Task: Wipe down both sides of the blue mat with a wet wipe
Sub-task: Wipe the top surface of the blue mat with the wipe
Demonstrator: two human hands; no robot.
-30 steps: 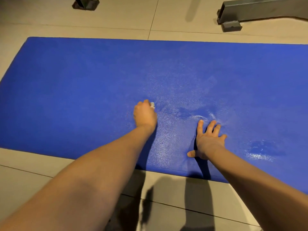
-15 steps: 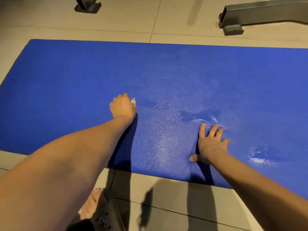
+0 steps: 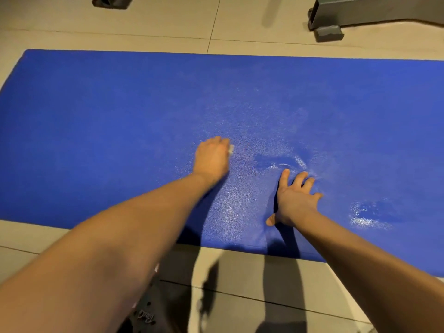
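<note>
The blue rectangular foam mat lies flat on the beige tiled floor, long edges running left to right, with its right end out of view. On the mat, towards its near edge, the person's left grip rests knuckles up, and a small white wet wipe pokes out from under its fingers on the right. Right of it and nearer, apart from it, the right grip lies flat on the mat with fingers spread. Behind the mat, on the floor and apart from it, a grey metal frame beam sits far right and a dark metal foot far left
</note>
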